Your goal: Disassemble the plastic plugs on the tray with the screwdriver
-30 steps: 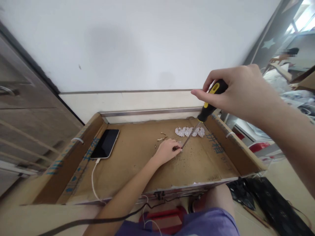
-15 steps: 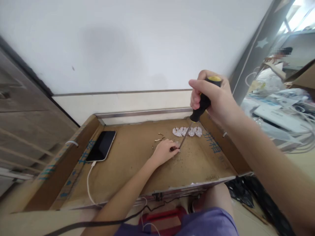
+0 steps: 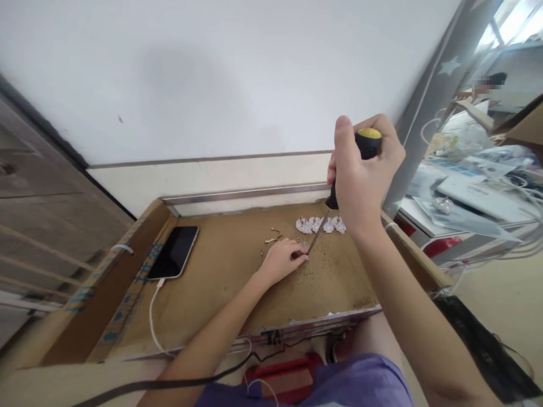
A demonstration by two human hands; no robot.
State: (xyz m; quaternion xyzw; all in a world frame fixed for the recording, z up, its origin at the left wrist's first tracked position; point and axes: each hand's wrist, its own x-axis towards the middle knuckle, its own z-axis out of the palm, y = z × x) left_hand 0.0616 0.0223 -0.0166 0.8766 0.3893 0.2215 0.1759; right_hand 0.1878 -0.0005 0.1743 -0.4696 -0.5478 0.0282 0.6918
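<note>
My right hand (image 3: 360, 172) is wrapped round the black and yellow handle of a screwdriver (image 3: 368, 142), held nearly upright. Its metal shaft (image 3: 316, 238) slants down to my left hand (image 3: 283, 259). That hand rests on the cardboard tray (image 3: 220, 271) with its fingers pinched on a small part at the tip, too small to name. Just behind the tip lies a row of white plastic parts (image 3: 320, 225). A few small brass pieces (image 3: 272, 236) lie left of the row.
A black phone (image 3: 173, 259) lies at the tray's left with a white cable (image 3: 151, 322) running off the front edge. Dark specks dot the cardboard near my left hand. A cluttered bench with cables (image 3: 475, 192) stands to the right.
My right hand has swung the screwdriver handle from a tilt towards upright and drawn nearer, regripping from the side to round the top. My left hand has stayed pinched at the tip.
</note>
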